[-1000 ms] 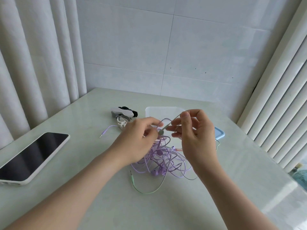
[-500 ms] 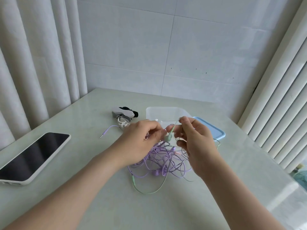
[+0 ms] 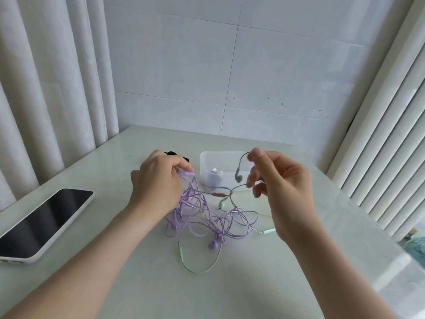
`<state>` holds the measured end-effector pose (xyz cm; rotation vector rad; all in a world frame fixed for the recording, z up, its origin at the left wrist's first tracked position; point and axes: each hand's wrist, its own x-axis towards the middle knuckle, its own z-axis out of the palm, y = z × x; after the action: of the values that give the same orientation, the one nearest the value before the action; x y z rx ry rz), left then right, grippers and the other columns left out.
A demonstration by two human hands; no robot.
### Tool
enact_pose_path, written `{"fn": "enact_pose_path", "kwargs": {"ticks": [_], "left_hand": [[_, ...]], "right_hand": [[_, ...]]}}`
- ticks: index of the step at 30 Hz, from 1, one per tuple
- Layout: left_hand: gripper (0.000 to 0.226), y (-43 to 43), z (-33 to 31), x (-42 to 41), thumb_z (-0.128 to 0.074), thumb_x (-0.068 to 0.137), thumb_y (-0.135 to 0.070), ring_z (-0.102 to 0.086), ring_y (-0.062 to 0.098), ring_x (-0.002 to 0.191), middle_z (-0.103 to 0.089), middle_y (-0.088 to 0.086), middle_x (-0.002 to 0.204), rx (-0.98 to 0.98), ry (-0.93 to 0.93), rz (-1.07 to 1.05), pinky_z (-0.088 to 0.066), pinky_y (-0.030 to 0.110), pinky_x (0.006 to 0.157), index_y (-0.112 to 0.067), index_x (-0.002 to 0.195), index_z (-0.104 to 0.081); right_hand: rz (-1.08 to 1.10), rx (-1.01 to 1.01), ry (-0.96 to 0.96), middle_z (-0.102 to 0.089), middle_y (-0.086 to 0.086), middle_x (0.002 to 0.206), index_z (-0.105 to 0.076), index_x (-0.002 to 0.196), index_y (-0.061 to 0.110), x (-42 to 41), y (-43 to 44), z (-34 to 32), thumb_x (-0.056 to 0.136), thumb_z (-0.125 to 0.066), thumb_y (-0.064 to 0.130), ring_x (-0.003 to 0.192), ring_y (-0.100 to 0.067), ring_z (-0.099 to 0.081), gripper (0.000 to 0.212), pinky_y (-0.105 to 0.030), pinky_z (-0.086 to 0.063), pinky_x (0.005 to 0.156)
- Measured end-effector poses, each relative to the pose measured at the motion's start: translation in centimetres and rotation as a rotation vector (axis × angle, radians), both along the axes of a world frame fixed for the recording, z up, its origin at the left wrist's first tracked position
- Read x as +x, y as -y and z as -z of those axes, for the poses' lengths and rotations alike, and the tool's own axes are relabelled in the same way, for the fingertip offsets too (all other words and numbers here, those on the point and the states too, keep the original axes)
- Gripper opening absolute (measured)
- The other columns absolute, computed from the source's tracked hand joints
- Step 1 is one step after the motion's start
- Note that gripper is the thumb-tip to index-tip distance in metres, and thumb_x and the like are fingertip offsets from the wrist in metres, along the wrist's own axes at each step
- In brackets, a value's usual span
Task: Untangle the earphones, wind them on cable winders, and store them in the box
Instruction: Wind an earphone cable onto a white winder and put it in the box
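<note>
The left hand [image 3: 158, 180] hides most of the cable winders [image 3: 172, 153] and its own grip on the purple tangle [image 3: 195, 203]; the phone [image 3: 43, 222] is cut by the left edge; the bluish item [image 3: 215, 177] in the box [image 3: 202, 157] is too blurred to identify.

Table [image 3: 230, 293] open in front of earphone tangle [image 3: 197, 217] and right of it; phone [image 3: 43, 224] well left, box [image 3: 220, 153] and black winders [image 3: 172, 153] just behind, left hand [image 3: 158, 180] and right hand [image 3: 282, 187] holding its cables above.

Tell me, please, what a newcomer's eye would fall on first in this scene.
The purple earphone tangle at mid-table draws the eye, its left side gripped by the left hand. The right hand pinches the cable of a green earphone, held up before the clear box. A dark-screened phone lies far left.
</note>
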<state>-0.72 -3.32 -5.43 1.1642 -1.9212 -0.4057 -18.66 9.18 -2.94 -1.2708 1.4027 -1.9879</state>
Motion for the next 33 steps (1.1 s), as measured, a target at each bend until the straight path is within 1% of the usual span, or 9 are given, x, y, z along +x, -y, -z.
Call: {"fn": "enact_pose_path", "kwargs": {"ticks": [5,7,9,10,18,22,25,28,33], "left_hand": [[0.083,0.4,0.6,0.4,-0.056,0.062,0.017,-0.044,0.025,0.134,-0.044,-0.004,0.150,-0.206,0.317,0.113,-0.031,0.040,0.101,-0.042,0.118,-0.071],[0.087,0.2,0.4,0.4,-0.053,0.051,0.023,-0.063,0.012,0.112,-0.068,-0.018,0.120,-0.248,0.315,0.383,-0.042,0.023,0.089,-0.044,0.103,-0.073],[0.071,-0.6,-0.2,0.3,-0.050,0.059,0.021,-0.062,-0.010,0.076,-0.065,-0.029,0.074,-0.110,0.317,0.502,-0.041,0.007,0.064,-0.047,0.075,-0.062],[0.065,-0.9,-0.4,0.2,-0.049,0.063,0.019,-0.059,-0.013,0.072,-0.062,-0.026,0.066,-0.061,0.334,0.536,-0.040,0.006,0.060,-0.045,0.068,-0.059],[0.062,-0.8,0.4,-0.1,-0.051,0.075,0.011,-0.065,-0.004,0.097,-0.070,-0.021,0.096,0.085,0.422,0.604,-0.055,0.023,0.087,-0.035,0.108,-0.078],[0.063,-0.8,0.5,0.1,-0.048,0.075,0.003,-0.058,0.001,0.101,-0.065,-0.021,0.101,0.126,0.473,0.643,-0.054,0.034,0.090,-0.046,0.105,-0.073],[0.052,-0.9,0.4,0.2,-0.055,0.076,-0.005,-0.059,0.001,0.095,-0.063,-0.019,0.099,0.098,0.478,0.632,-0.055,0.029,0.085,-0.046,0.101,-0.074],[0.021,-1.1,0.5,0.1,-0.072,0.082,-0.017,-0.063,0.000,0.086,-0.068,-0.016,0.088,0.073,0.406,0.615,-0.051,0.016,0.078,-0.036,0.092,-0.076],[0.016,-0.7,0.5,-0.2,-0.065,0.081,-0.012,-0.056,0.000,0.070,-0.065,-0.010,0.071,0.015,0.333,0.512,-0.041,0.012,0.066,-0.026,0.073,-0.065]], "right_hand": [[-0.235,0.153,-0.236,-0.071,-0.009,0.078,-0.082,0.089,0.009,0.4,0.0,0.8,0.087,-0.080,0.032,0.075,-0.015,-0.057,0.023,-0.029,-0.044,0.071],[-0.346,0.224,-0.296,-0.063,-0.030,0.080,-0.082,0.091,0.010,0.4,0.0,1.3,0.088,-0.082,0.039,0.077,-0.020,-0.050,0.030,-0.037,-0.039,0.073],[-0.424,0.301,-0.366,-0.065,-0.034,0.086,-0.083,0.095,0.012,0.3,0.0,1.3,0.093,-0.077,0.044,0.080,-0.022,-0.051,0.032,-0.040,-0.040,0.075],[-0.430,0.344,-0.406,-0.069,-0.030,0.085,-0.084,0.095,0.014,0.4,0.0,1.2,0.097,-0.073,0.040,0.077,-0.023,-0.055,0.028,-0.040,-0.045,0.075],[0.162,0.486,-0.447,-0.071,-0.005,0.062,-0.069,0.069,0.013,-0.3,0.7,1.4,0.092,-0.050,0.013,0.058,-0.023,-0.067,0.030,-0.039,-0.053,0.063],[0.036,0.550,-0.647,-0.053,0.006,0.048,-0.074,0.069,0.019,-1.1,0.1,0.9,0.089,-0.055,0.015,0.048,-0.010,-0.045,0.028,-0.028,-0.039,0.053],[-0.206,0.600,-0.717,-0.049,0.011,0.055,-0.078,0.078,0.023,-1.3,-0.3,0.9,0.089,-0.066,0.037,0.054,-0.006,-0.041,0.022,-0.026,-0.035,0.059],[-0.239,0.654,-0.814,-0.044,0.010,0.061,-0.075,0.079,0.028,-1.9,-0.5,1.1,0.068,-0.081,0.073,0.058,-0.009,-0.040,0.047,-0.030,-0.036,0.060],[-0.197,0.721,-1.035,-0.038,0.011,0.064,-0.071,0.084,0.034,-2.3,-0.8,1.2,0.047,-0.084,0.083,0.060,-0.008,-0.037,0.062,-0.027,-0.031,0.059]]}}
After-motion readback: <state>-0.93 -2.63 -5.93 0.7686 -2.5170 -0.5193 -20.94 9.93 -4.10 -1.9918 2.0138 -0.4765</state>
